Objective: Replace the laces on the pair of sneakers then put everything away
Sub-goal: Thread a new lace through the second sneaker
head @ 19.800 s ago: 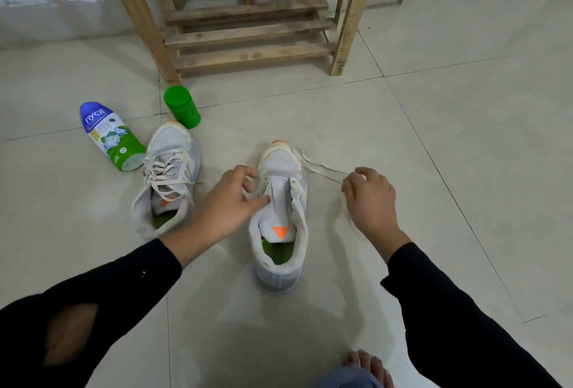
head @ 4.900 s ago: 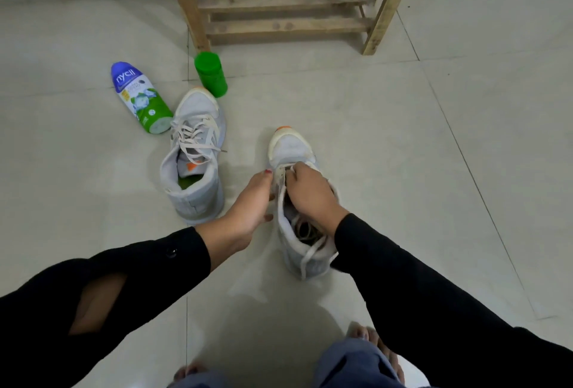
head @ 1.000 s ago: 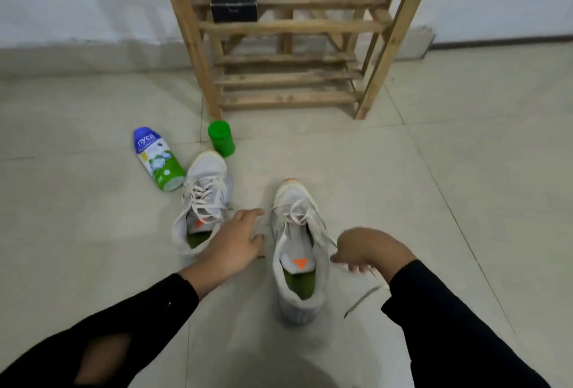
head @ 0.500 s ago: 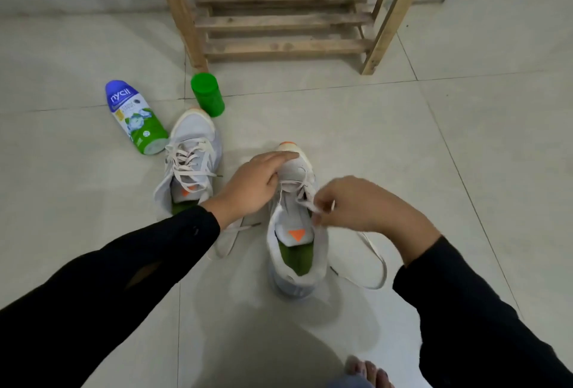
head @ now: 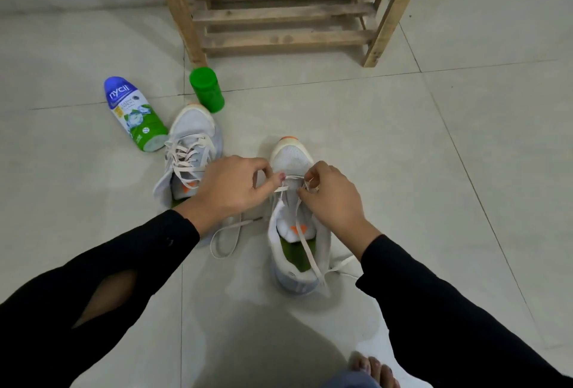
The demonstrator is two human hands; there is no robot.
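The right sneaker stands on the floor directly beneath both hands, toe pointing far. The left hand and the right hand each pinch its cream lace over the front eyelets, while the laced left sneaker lies just left of the left hand.

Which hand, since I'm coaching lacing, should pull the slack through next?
Probably right: the right hand pinches the lace whose slack trails back across the sneaker; the left hand pinches the other side.

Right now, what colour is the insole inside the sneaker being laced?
The insole is green, clearest in the head view.
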